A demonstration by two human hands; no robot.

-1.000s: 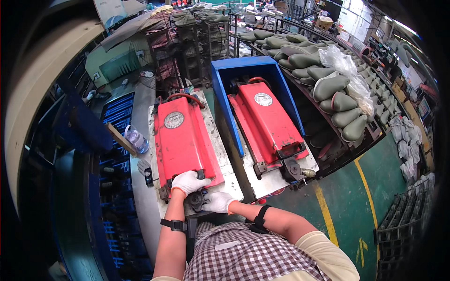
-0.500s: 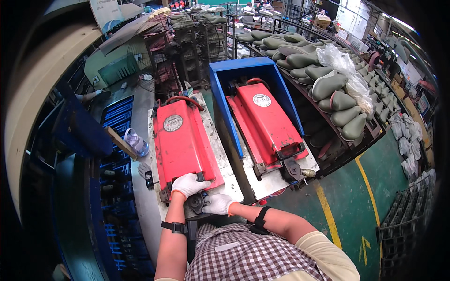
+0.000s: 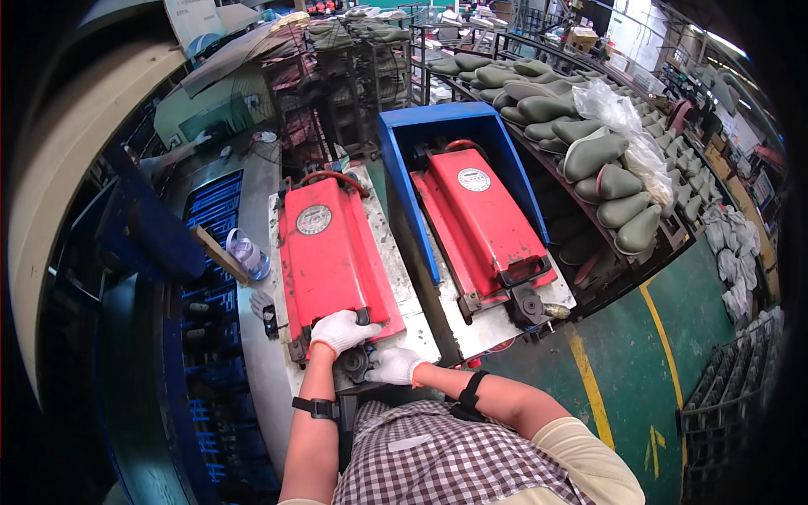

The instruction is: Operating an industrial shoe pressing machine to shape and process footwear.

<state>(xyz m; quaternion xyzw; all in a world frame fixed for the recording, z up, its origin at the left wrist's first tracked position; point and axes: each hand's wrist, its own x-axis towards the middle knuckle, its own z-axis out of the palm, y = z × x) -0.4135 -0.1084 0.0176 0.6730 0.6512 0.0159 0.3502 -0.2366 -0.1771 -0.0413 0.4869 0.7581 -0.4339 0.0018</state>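
Both my hands wear white knit gloves with orange cuffs. At the front end of the left machine's long red lid (image 3: 332, 252), my left hand (image 3: 341, 332) is closed over the black handle (image 3: 363, 316), only part of which shows. Just below and to the right, my right hand (image 3: 391, 367) is curled against the side of a round black clamp (image 3: 354, 362). Its fingers are bent inward, and whatever they grip is hidden by the glove. The red lid lies down on its scuffed pale base plate (image 3: 412, 316).
A second red-lidded machine (image 3: 480, 219) stands to the right under a blue metal hood (image 3: 446, 115). Beyond it, a rack carries many green shoe-shaped pieces (image 3: 598, 156) and clear plastic (image 3: 623, 126). A plastic jug (image 3: 248, 255) and grey glove (image 3: 262, 305) sit at left.
My hands hold the same places on the left machine. The whole view has shifted slightly. At the upper left, another person's arm has reached farther up and to the right.
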